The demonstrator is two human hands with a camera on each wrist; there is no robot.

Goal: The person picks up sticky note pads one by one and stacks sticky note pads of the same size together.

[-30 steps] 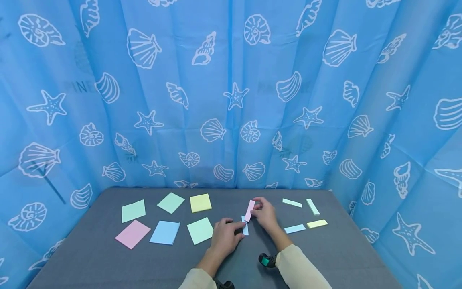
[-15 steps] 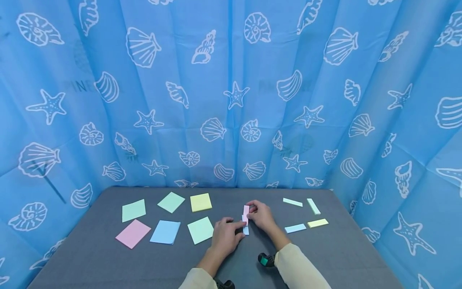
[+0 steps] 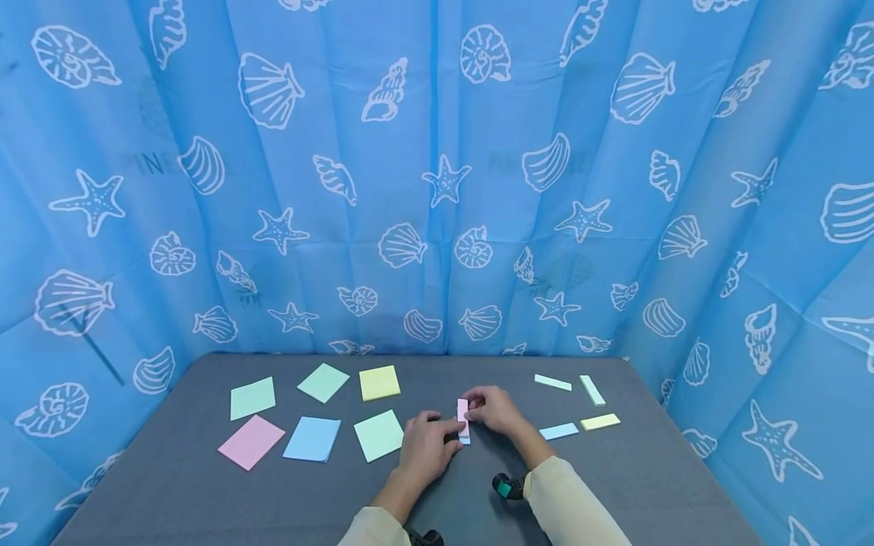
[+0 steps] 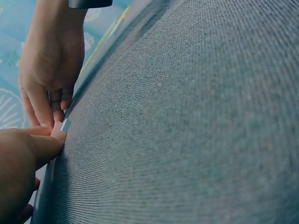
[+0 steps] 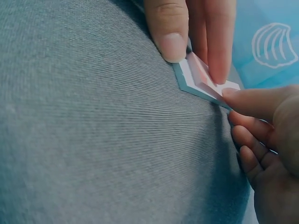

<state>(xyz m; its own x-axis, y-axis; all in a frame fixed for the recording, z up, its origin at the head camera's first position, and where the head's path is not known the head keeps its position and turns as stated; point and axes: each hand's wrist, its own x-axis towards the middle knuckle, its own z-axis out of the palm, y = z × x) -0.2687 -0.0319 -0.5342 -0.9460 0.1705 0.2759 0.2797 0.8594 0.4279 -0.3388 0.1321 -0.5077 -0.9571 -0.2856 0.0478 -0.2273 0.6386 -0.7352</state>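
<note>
A narrow pink sticky-note pad (image 3: 462, 410) lies along the top of a narrow blue sticky-note pad (image 3: 465, 441) in the middle of the table. My right hand (image 3: 497, 410) pinches the pink pad at its far part, from the right side. From the left, my left hand (image 3: 425, 447) holds the blue pad, its thumb at the near end and its index finger on the pink pad. In the right wrist view, the pink pad (image 5: 198, 71) sits slightly back from the blue pad's near end (image 5: 183, 79).
To the left lie square sticky-note pads: several green (image 3: 378, 435), one yellow (image 3: 379, 383), one pink (image 3: 251, 442) and one blue (image 3: 312, 439). Narrow pads in pale green (image 3: 592, 390), blue (image 3: 558, 431) and yellow (image 3: 600, 422) lie to the right. A shell-patterned curtain (image 3: 437, 227) hangs behind the table.
My right hand has brought the pink pad down and toward me, from a slant over the blue pad's far end to lying along it. My left hand has stayed in place.
</note>
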